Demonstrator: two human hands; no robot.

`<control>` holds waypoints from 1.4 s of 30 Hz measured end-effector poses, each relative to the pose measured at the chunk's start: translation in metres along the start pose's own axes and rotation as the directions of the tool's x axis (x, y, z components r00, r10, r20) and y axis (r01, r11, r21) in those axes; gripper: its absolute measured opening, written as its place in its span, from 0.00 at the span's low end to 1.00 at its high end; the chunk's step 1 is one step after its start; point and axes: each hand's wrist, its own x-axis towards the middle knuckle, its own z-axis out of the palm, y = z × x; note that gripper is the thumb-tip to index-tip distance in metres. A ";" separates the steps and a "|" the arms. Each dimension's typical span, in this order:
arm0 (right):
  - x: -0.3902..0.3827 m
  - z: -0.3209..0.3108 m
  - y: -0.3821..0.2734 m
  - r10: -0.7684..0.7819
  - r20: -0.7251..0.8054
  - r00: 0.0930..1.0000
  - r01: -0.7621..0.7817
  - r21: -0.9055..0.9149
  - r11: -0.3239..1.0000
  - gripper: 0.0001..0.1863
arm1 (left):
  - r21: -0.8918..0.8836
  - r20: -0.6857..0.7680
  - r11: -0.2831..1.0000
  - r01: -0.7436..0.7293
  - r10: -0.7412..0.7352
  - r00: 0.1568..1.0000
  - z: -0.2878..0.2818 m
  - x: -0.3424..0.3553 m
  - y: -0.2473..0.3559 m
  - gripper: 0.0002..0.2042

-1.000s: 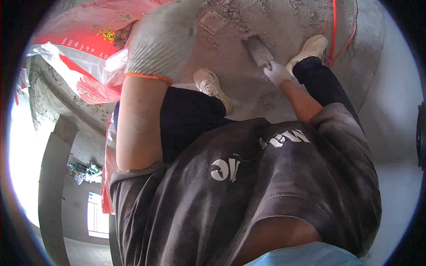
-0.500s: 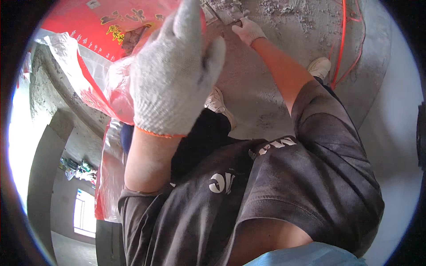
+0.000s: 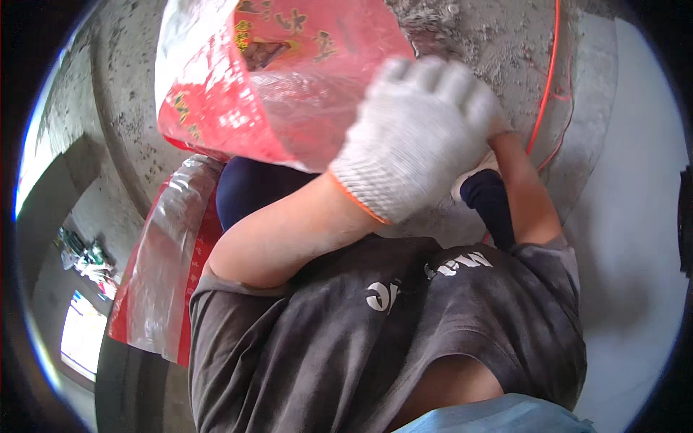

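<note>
The left hand (image 3: 426, 130) is raised at the centre of the view, back of the hand toward the camera. It wears a white knitted glove with an orange cuff edge. The fingers bend away from the camera at the knuckles; the palm side is hidden, so whether the hand grips anything cannot be determined. The right forearm (image 3: 525, 184) extends up from the right sleeve, and the right hand is hidden behind the left glove. Its state cannot be determined.

The red plastic bag (image 3: 289, 86) is located directly to the left of the left hand. The glove overlaps the bag's right side in the view; contact cannot be confirmed. The bag is partly transparent and carries yellow print. Its lower edge is positioned just above the dark blue left knee (image 3: 245, 191). A second red-and-clear plastic bag (image 3: 159, 281) is located outside the left arm.

Beyond the hands, grey rubble (image 3: 433, 25) lies on the concrete floor (image 3: 505, 36). A red hose (image 3: 548, 72) runs down the right side, with a thinner red cord (image 3: 569, 126) beside it. 1 light-coloured shoe (image 3: 473, 175) shows in part behind the left glove. A pale wall (image 3: 635, 180) bounds the right side; a bright window (image 3: 83, 335) stands at the lower left.
</note>
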 end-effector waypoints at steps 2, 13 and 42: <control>-0.010 -0.039 -0.044 0.051 0.020 0.999 -0.049 -0.071 0.996 0.18 | -0.183 0.074 0.965 -0.188 0.205 0.976 0.005 -0.009 0.016 0.12; -0.004 -0.118 -0.229 -0.320 0.096 0.943 0.326 -0.478 0.816 0.20 | -0.180 0.708 0.976 -0.125 0.217 0.672 0.079 -0.025 0.020 0.09; -0.043 0.134 0.076 0.546 -0.046 0.836 -0.548 -0.038 0.836 0.30 | -0.253 0.621 0.945 -0.207 0.323 0.715 0.121 -0.024 0.025 0.10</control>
